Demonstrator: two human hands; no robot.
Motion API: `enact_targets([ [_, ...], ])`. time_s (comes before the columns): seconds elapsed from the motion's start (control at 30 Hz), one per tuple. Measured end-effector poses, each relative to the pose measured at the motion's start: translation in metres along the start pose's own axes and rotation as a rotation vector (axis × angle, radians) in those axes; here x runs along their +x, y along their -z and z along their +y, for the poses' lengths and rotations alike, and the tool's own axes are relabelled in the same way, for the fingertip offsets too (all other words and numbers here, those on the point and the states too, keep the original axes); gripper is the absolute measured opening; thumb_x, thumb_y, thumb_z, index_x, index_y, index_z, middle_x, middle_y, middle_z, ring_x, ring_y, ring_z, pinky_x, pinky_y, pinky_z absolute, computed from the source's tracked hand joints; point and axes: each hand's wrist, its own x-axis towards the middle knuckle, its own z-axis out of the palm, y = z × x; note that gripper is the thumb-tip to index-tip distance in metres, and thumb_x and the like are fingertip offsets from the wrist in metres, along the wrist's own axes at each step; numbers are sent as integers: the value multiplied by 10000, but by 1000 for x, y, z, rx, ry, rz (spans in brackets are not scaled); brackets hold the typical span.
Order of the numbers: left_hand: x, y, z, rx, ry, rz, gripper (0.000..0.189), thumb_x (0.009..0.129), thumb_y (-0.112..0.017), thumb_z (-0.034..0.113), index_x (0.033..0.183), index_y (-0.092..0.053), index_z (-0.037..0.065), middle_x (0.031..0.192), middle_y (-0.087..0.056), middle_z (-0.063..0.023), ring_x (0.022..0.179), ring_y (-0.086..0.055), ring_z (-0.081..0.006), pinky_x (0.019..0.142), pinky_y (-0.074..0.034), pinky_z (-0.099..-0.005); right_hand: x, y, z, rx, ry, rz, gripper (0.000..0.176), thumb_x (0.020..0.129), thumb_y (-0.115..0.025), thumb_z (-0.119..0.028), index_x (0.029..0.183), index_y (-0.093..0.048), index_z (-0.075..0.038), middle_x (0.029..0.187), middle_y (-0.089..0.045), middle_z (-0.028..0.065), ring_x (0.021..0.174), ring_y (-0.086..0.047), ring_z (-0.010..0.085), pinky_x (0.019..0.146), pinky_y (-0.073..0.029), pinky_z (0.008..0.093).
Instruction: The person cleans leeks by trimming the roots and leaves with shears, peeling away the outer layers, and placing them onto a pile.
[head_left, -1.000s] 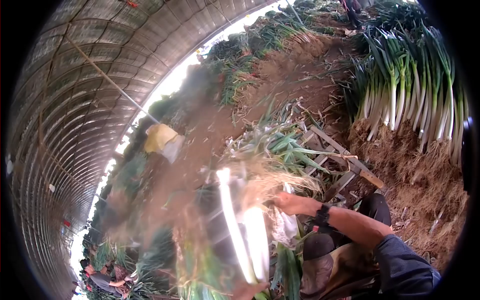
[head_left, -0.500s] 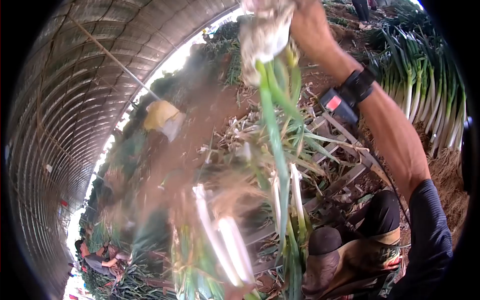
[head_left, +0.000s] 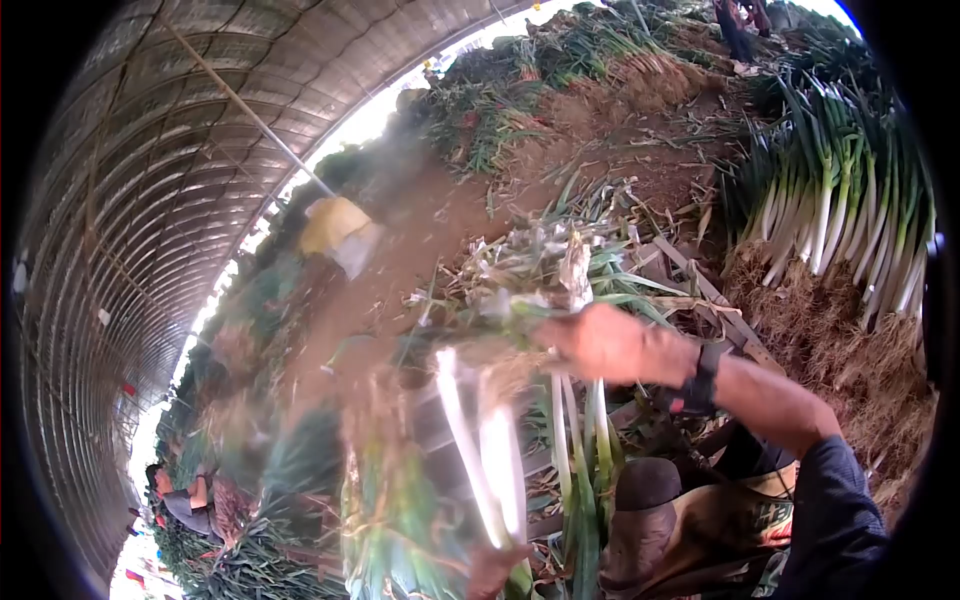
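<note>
My left hand [head_left: 497, 568], low in the head view, is closed around the lower part of long white-stalked green onions [head_left: 503, 465], whose root ends point up and away from me. My right hand [head_left: 605, 345], with a black band on the wrist, is just to the right of their root ends. Motion smears its fingers, so whether they hold anything cannot be made out. Beneath that hand, more green onions [head_left: 562, 440] lie beside my knee. A pale dry husk [head_left: 575, 272] shows just above the right hand.
Peeled leaves and husks [head_left: 520, 265] heap ahead over wooden slats [head_left: 715, 290]. Rows of green onions with roots [head_left: 830, 190] stand at the right. A leafy bundle [head_left: 400, 510] lies at lower left. Another person [head_left: 190, 500] sits far left under the arched roof [head_left: 130, 210].
My right hand has come down from the top of the view to beside the onions' roots. The pale, leafy bunch it held up there is out of its raised position. My left hand shows more.
</note>
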Motion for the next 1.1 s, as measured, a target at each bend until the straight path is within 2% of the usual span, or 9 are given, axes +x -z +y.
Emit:
enact_targets([
  [0.1, -3, -37, -6, 1047, -337, 65, 487, 907, -677, 3, 1359, -503, -45, 1298, -621, -182, 1106, -664, -241, 888, -596, -325, -9, -16, -48, 116, 54, 115, 486, 875, -726, -309, 1225, -513, -48, 722, -597, 71, 478, -558, 189, 393, -469, 336],
  [0.23, 44, 42, -57, 374, -323, -98, 489, 917, -708, 76, 1356, -517, -26, 1308, -615, -174, 1106, -670, -256, 907, -597, -314, -15, -10, -75, -80, -7, -64, 341, 819, -721, -203, 1074, -545, -62, 764, -579, 58, 610, -594, 180, 438, -476, 337],
  [0.33, 19, -20, -31, 643, -239, -154, 488, 873, -759, 112, 1298, -555, -15, 1255, -633, -179, 1068, -675, -253, 917, -590, -350, -13, -6, -47, -309, 105, 236, 217, 745, -652, -59, 949, -576, -55, 844, -591, 86, 734, -625, 199, 471, -499, 328],
  [0.47, 11, -14, -25, 736, -293, -129, 388, 830, -793, 96, 1168, -636, -10, 1118, -690, -151, 954, -703, -230, 835, -601, -364, -12, 34, 15, -300, -452, 227, 194, 802, -669, -56, 962, -576, 2, 835, -659, 142, 642, -687, 264, 525, -563, 378],
  [0.6, 15, 22, -18, 676, -317, -24, 198, 770, -816, 70, 941, -734, 13, 846, -738, -69, 784, -716, -192, 731, -588, -346, -46, 22, 8, -295, -422, 113, 219, 767, -620, 39, 984, -599, 17, 918, -655, 187, 595, -645, 266, 505, -555, 387],
  [0.77, -28, -55, 11, 629, -310, 49, 264, 727, -774, 23, 987, -737, -11, 886, -747, -97, 792, -721, -204, 738, -582, -333, -84, -22, -18, -21, -367, -13, 75, 785, -585, 31, 850, -616, 49, 862, -648, 203, 606, -650, 300, 533, -558, 401],
  [0.97, -34, -54, 14, 652, -259, 80, 301, 678, -756, -26, 978, -752, 1, 903, -754, -104, 796, -725, -220, 760, -578, -344, -90, -34, -53, 337, -219, -53, 413, 909, -580, -135, 1301, -519, -18, 1200, -606, 197, 954, -689, 307, 839, -601, 401],
  [1.03, -37, -78, 11, 651, -281, 84, 278, 688, -771, -10, 965, -750, 2, 876, -749, -96, 767, -712, -200, 731, -571, -321, -68, -21, -68, 676, -486, -319, 571, 971, -628, -245, 1455, -421, -23, 1382, -526, 209, 1203, -607, 297, 1032, -538, 405],
  [1.1, -29, -65, 6, 721, -249, -29, 288, 795, -719, 78, 1071, -704, -2, 985, -727, -123, 871, -694, -220, 797, -553, -343, -70, -43, -70, 1120, -535, -157, 530, 969, -642, -230, 1410, -449, -7, 1352, -529, 203, 1177, -607, 278, 1002, -542, 398],
])
